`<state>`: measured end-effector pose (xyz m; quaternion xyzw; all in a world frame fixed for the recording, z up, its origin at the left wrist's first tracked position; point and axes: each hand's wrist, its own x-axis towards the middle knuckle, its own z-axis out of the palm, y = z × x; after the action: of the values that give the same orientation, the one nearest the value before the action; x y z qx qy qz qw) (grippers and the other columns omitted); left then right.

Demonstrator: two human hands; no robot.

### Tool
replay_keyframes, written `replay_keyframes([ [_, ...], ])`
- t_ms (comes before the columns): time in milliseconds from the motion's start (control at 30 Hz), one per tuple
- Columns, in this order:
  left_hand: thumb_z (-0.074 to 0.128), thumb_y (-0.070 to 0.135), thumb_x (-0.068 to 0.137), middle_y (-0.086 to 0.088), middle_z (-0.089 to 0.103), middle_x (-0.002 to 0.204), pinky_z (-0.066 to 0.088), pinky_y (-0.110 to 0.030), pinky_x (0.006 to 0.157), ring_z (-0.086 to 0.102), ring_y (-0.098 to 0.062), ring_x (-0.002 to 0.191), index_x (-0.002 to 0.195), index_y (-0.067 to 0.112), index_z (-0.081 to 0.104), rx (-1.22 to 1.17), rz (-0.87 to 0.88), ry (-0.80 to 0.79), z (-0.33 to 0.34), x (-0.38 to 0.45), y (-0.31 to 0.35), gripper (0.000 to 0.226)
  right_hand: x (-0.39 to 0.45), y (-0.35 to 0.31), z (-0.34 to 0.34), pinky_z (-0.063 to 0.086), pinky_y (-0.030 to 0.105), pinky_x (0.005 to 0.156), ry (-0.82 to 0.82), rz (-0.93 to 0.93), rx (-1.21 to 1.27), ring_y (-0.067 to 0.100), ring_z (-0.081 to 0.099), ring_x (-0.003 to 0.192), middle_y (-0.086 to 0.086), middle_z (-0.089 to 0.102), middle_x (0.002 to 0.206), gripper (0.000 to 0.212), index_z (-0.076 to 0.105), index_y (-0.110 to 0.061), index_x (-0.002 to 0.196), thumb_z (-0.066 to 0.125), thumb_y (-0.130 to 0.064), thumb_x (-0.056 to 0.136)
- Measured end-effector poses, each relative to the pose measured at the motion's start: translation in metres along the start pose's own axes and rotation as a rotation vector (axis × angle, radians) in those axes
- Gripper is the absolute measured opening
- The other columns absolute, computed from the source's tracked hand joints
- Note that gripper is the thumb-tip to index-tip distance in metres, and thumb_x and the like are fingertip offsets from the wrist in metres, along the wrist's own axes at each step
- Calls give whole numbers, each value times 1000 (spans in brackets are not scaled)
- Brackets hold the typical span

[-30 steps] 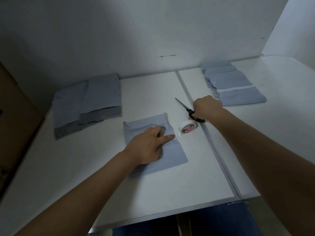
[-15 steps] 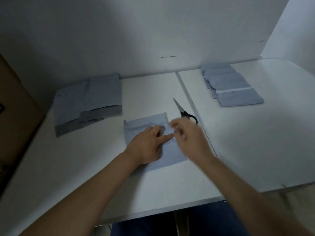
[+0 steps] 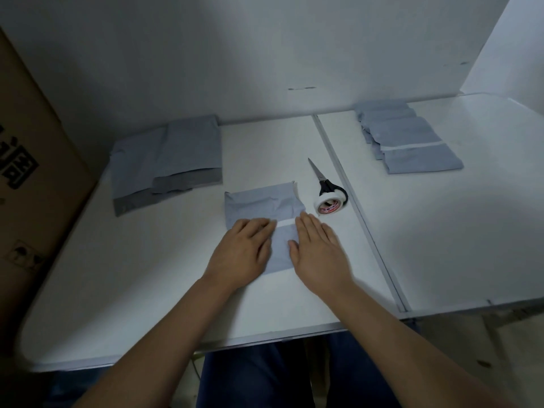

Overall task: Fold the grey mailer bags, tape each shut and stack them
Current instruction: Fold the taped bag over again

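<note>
A folded grey mailer bag (image 3: 262,203) lies in the middle of the white table (image 3: 147,284), with a strip of white tape (image 3: 285,223) across it. My left hand (image 3: 245,251) lies flat on its left part and my right hand (image 3: 316,250) lies flat on its right part, fingers straight and pressing down on either side of the tape strip. A pile of unfolded grey bags (image 3: 167,160) sits at the back left. A stack of folded, taped bags (image 3: 406,139) lies at the back right.
A white tape roll (image 3: 329,204) and black-handled scissors (image 3: 323,181) lie just right of the bag, near the seam between the two tabletops. A brown cardboard box (image 3: 32,178) stands at the left edge. White walls close the back.
My right hand left the scissors, came back over the bag and now lies flat on it. A strip of tape now crosses the fold. The tape roll sits by the scissors.
</note>
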<state>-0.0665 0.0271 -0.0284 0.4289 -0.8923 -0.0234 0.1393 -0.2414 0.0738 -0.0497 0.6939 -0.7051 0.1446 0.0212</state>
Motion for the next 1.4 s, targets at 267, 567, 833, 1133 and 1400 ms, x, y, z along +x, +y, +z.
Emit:
replay_keyframes([
  [267, 28, 46, 102, 13, 27, 155, 10, -16, 115, 17, 2, 144, 150, 24, 36, -45, -146, -66, -12, -45, -25, 53, 0, 1, -2, 37, 43, 109, -50, 5, 5, 27, 51, 129, 16, 51, 140, 62, 54, 1, 133, 23, -37, 95],
  [567, 15, 44, 98, -4, 43, 150, 16, -29, 117, 38, -17, 139, 144, 12, 46, 38, -271, 37, -28, -57, -19, 64, -2, 7, -6, 20, 43, 117, -31, -93, 17, 25, 23, 146, 2, 27, 157, 62, 38, -14, 147, 15, -40, 97],
  [833, 28, 34, 106, 0, 23, 159, -5, -16, 114, 17, -8, 147, 152, 15, 28, -47, -200, -27, 1, -20, 14, 50, 10, -27, -3, 19, 35, 116, -87, -235, 118, 19, 33, 142, 4, 40, 151, 62, 43, -12, 144, 10, -34, 96],
  [1133, 27, 40, 105, 6, 18, 160, -4, -14, 114, 10, -2, 147, 153, 19, 25, -86, -218, -43, 1, -27, 9, 53, 6, -12, 0, 39, 44, 108, -93, -85, 44, 24, 52, 129, 11, 54, 139, 58, 57, -4, 131, 20, -28, 94],
  [1400, 46, 27, 101, 6, 37, 153, 19, -15, 111, 37, -11, 139, 142, 19, 50, -284, -467, 79, -20, -53, -9, 42, 0, -4, -2, 3, 36, 119, -104, -48, 45, 18, 12, 149, 7, 17, 160, 82, 25, -9, 152, -6, -47, 86],
])
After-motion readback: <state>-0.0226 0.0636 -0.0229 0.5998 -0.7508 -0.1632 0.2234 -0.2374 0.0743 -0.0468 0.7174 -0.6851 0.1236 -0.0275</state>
